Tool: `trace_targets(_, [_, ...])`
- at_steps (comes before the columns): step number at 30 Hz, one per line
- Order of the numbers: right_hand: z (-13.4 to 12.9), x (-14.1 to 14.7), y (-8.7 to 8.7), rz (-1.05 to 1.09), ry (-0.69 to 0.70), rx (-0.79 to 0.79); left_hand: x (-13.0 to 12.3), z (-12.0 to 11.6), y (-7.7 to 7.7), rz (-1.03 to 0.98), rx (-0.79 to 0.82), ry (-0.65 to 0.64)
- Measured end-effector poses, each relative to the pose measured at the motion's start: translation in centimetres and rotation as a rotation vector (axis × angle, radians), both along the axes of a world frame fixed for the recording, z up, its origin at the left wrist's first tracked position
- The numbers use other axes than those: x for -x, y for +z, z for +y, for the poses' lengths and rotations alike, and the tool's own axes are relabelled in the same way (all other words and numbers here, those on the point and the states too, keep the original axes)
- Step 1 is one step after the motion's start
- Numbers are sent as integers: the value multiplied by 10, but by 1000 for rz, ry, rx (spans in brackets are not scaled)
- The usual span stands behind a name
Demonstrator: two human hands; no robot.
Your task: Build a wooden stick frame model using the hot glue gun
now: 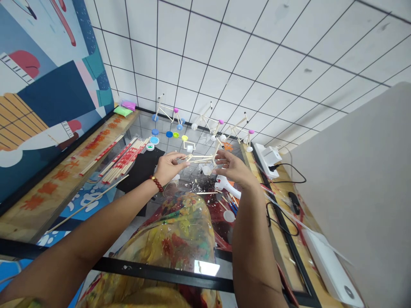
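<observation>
Above the middle of the glass tabletop, a small frame of thin wooden sticks spans between my two hands. My left hand pinches its left end between thumb and fingers. At the right end, my right hand curls its fingers and thumb about an upright part of the frame. Just below my right hand lies a white glue gun. Three similar stick models shaped like little bicycles, one of them on the left, stand along the back with blue, pink and white round pieces.
Bundled sticks in red-and-white wrappers lie at the left beside a black sheet. Coloured caps, including a blue one, sit toward the back. White scraps litter the middle. A power strip and cables run along the right.
</observation>
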State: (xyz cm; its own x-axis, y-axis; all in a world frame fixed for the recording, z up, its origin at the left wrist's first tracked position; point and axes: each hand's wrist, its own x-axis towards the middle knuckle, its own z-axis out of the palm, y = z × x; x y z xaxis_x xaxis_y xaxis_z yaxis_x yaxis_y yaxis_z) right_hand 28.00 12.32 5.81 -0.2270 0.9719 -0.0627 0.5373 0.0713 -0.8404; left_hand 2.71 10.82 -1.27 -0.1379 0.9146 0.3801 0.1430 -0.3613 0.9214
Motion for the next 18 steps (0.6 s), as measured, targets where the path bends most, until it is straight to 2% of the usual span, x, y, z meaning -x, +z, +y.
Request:
trace_targets(8, [1,-2,-1,-17,4,-13,0,1,-1,6,-13,-2])
trace_targets(18, [-7,-8,9,-63,-13,53,0,0,-1,20,-6,10])
